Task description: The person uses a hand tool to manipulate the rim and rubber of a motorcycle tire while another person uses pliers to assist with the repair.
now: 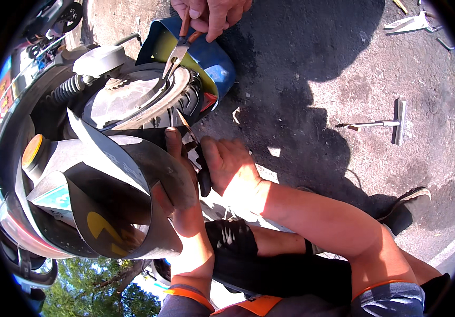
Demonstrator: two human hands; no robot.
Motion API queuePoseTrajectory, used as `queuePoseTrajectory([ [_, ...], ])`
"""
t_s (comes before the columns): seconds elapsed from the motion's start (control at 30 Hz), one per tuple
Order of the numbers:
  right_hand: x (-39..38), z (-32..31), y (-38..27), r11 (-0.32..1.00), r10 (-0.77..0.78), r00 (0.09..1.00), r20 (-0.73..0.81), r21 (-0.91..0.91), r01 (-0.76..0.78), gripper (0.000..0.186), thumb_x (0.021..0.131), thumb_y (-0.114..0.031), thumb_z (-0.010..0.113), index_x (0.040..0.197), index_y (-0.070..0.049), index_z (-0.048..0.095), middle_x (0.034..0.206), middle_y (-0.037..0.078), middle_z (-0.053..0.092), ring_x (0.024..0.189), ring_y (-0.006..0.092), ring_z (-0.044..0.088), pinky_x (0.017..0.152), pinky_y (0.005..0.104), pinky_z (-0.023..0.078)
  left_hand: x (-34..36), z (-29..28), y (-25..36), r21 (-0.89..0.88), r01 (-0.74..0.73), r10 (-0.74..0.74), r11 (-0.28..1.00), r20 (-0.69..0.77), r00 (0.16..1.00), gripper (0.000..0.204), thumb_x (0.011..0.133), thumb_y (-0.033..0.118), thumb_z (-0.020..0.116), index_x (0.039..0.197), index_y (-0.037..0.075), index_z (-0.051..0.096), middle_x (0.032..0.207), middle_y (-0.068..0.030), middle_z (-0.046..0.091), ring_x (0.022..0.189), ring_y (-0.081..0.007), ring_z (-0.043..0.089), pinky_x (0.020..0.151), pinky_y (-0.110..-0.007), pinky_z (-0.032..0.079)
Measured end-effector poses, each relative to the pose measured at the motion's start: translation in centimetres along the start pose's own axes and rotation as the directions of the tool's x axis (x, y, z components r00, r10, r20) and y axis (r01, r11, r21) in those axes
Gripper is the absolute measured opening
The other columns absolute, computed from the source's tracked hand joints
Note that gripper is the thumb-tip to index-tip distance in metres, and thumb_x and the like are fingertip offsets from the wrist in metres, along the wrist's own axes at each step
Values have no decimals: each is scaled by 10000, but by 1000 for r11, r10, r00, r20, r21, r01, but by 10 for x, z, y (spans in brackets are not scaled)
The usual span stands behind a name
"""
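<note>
My right hand [232, 164] is closed around the dark handle of a hand tool [188, 126] with a narrow, pointed metal end. The tool's tip reaches up beside the tyre [189, 100] of a scooter wheel. Just left of it is my left hand [181, 153], thumb raised and fingers curled, close under the tyre; the grey mudguard [156, 164] and shadow hide most of its grip. Above, another person's hands [217, 16] hold pliers [178, 52] with reddish-brown handles, jaws at the wheel's rim.
Below the wheel stands a blue tub [218, 68] with a yellowish inside. A metal T-shaped tool [398, 123] lies on the pavement at right, and a silver metal piece [411, 24] farther up. A dark shoe [411, 210] rests at lower right.
</note>
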State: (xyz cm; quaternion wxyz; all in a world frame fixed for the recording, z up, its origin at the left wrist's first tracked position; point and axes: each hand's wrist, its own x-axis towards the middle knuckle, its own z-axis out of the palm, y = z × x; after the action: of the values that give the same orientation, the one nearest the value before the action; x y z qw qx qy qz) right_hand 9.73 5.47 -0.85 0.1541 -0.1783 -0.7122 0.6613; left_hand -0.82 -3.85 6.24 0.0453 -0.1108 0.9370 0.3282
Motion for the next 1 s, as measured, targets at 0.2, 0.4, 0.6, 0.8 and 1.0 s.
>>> queuePoseTrajectory([
  [0.2,24,-69,11,969,102,911,400,166,-181,447,931,-140,732,1308,-44,513,881,223,701,847,470,722,737,526,573,-2,-2,15,-207,120,-105,971,85,991,590,1052,274,802,1502,1,535,1393,-172,647,1242,-177,581,1101,-289,443],
  [0.4,97,-131,30,935,3,823,568,291,-205,329,992,-257,744,1200,-9,683,839,191,730,772,358,718,764,455,576,1,-5,-7,-205,-63,78,977,63,995,576,1070,336,768,1473,-15,551,1341,-174,665,1174,-181,623,1012,-307,498],
  [0.6,138,-149,24,782,197,630,751,267,-564,214,1016,-163,720,1168,-13,732,649,56,582,598,176,565,591,344,461,6,-4,-9,-208,-67,81,976,58,995,535,1066,351,772,1420,3,572,1271,-144,661,1107,-167,616,953,-301,490],
  [0.8,40,-74,8,771,185,960,209,575,-274,297,1045,-193,709,1300,-49,661,847,94,742,719,271,725,664,411,562,10,4,-18,-207,-56,72,977,69,995,496,1062,366,775,1368,21,593,1200,-115,658,1040,-152,609,894,-295,482],
  [1.0,15,-39,-4,970,111,959,259,183,-162,629,841,-275,829,1336,-49,514,882,181,759,811,411,764,691,518,599,10,2,-14,-206,-43,58,978,70,996,459,1058,380,779,1316,39,614,1129,-85,655,973,-138,602,835,-289,474],
])
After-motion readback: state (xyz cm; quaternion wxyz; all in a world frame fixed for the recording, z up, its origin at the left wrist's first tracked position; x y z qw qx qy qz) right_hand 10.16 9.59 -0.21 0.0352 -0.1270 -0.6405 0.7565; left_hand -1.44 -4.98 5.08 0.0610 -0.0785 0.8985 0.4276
